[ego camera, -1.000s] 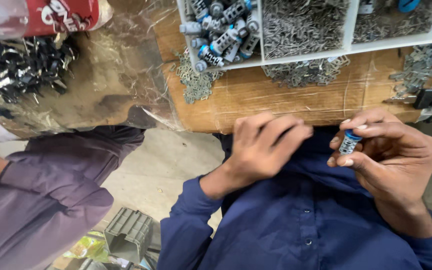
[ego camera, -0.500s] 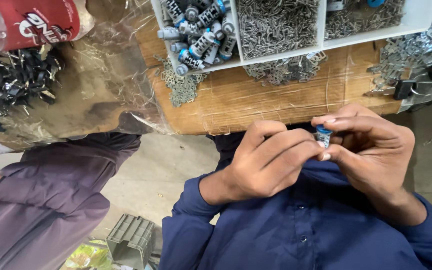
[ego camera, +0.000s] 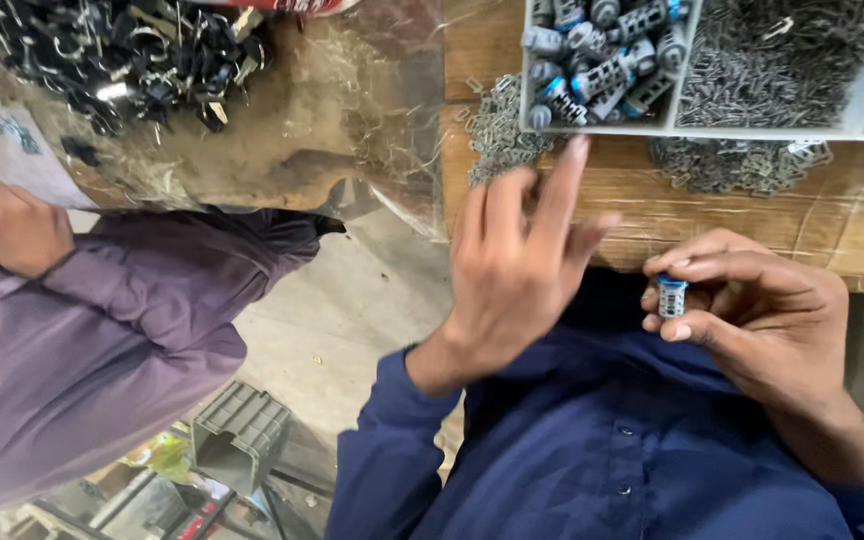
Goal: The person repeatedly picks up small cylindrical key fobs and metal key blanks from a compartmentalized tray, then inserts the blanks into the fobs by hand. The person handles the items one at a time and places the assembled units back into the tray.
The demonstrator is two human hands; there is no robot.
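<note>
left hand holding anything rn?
No: the left hand is open with fingers spread, reaching toward the metal clips; only the right hand pinches a small grey-blue cylinder.

cylinder part – grey w/ blue band | sleeve – navy | bench – tan wood
</note>
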